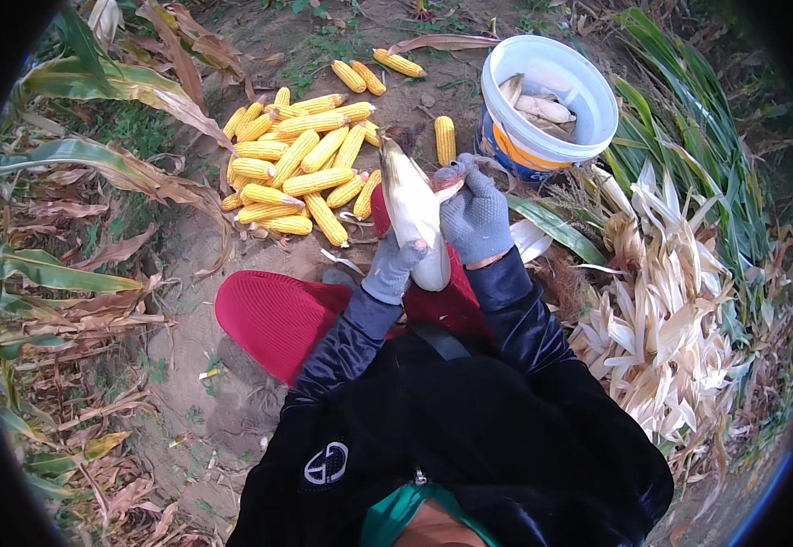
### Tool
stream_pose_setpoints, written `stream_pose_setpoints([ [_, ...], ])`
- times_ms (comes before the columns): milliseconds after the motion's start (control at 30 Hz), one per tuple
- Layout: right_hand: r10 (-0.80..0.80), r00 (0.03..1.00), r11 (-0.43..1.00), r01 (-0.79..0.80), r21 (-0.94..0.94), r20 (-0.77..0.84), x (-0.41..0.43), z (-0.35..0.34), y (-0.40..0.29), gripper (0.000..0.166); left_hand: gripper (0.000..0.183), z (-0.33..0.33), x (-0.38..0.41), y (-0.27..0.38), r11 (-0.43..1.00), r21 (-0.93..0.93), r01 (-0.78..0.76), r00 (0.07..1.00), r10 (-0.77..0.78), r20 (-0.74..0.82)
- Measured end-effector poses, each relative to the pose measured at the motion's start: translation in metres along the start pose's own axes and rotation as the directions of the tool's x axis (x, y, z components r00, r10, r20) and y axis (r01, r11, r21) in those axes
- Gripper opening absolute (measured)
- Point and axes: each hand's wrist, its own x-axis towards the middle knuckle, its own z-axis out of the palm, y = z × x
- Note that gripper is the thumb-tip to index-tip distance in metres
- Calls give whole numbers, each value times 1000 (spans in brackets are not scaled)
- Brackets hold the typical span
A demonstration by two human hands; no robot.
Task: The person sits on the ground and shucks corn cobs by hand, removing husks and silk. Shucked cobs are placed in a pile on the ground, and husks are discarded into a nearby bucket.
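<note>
An ear of corn in its pale husk [411, 198] is held upright over my lap, its dry brown tip pointing away from me. My left hand [394, 267], in a grey knitted glove, grips the ear near its lower end. On the ear's right side, my gloved right hand [476, 213] pinches a strip of dry husk [448, 186] that stands out from it. Beyond my left hand lies a heap of husked yellow corn cobs [294, 167]. A single bare cob [445, 140] lies on the soil just past my right hand.
A white plastic bucket [605, 130] with unhusked ears [543, 108] inside stands at the far right. Stripped husks [663, 328] are piled on my right, beside green corn leaves [683, 102]. Dry cornstalk leaves [116, 178] line the left. A few more cobs [398, 63] lie farther out.
</note>
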Motion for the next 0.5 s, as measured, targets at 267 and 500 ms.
stream_pose_setpoints([
  [267, 178, 975, 604, -213, -768, -131, -21, 40, 40, 11, 56, -9, 33, 92, 978, -39, -204, 950, 189, -250],
  [500, 435, 840, 475, -520, -710, -325, -88, 25, -40, 17, 63, -93, 62, 131, 869, -422, -258, 852, -2, -524],
])
